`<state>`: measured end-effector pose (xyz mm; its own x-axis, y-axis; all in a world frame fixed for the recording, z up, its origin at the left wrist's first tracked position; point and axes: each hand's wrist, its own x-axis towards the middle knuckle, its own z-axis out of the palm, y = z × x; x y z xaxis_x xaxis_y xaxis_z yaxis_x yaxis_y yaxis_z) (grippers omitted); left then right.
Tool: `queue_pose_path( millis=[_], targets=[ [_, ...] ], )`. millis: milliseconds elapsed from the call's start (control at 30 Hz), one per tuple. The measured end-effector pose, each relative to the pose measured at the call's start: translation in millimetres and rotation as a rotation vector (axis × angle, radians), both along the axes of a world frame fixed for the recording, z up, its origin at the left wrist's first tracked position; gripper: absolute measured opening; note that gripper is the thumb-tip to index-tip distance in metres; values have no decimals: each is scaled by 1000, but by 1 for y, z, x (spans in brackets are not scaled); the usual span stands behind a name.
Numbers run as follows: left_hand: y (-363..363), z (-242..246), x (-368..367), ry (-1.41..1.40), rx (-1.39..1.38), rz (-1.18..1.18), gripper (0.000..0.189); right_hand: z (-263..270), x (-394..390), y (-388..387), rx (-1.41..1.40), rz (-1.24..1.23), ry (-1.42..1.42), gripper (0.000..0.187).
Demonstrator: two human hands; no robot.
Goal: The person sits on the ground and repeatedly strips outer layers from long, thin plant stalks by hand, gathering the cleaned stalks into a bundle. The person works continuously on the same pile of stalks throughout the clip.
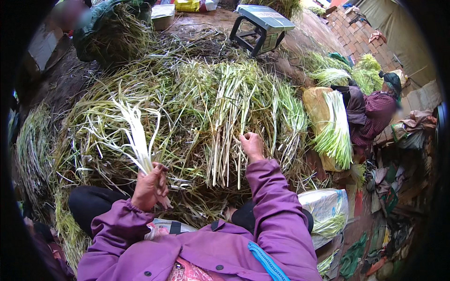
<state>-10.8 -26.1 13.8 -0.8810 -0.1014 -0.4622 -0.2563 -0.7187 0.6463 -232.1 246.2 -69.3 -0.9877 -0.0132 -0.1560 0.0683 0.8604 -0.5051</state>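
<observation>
My left hand (150, 188) grips the lower end of a bunch of pale leafy stalks (137, 138). The bunch fans upward, with several loose leaves curling out to the left. To its right, my right hand (252, 145) has its thumb and fingertips pinched on a thin pale stalk (239, 165). That stalk lies along the right side of a row of longer green-and-white stalks (221, 140). Beneath both hands spreads a wide heap of loose green and yellowed leaves (182, 140). I cannot tell exactly which plant this is.
Beyond the heap stands a small stool-like stand (265, 17) with dark legs. On the right, trimmed pale-green stalks (334, 130) lie over a tan sack (314, 105), beside a seated person (372, 112). A white plastic sack (325, 200) holds more stalks near my right knee.
</observation>
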Motion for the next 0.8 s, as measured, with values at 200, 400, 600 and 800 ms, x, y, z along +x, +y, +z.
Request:
queue_pose_path(
  millis=[200, 400, 600, 800],
  targets=[
    [10, -23, 0, -52, -161, -45, 16, 53, 83, -67, -173, 234, 54, 24],
    [8, -33, 8, -32, -295, -22, 16, 72, 180, -112, -254, 499, 211, 20],
    [2, -32, 19, 14, -303, 68, 20, 77, 205, -126, -281, 573, 56, 22],
    [5, -18, 15, 67, -281, 42, 14, 67, 168, -140, -1011, 257, -534, 28]
  ],
)
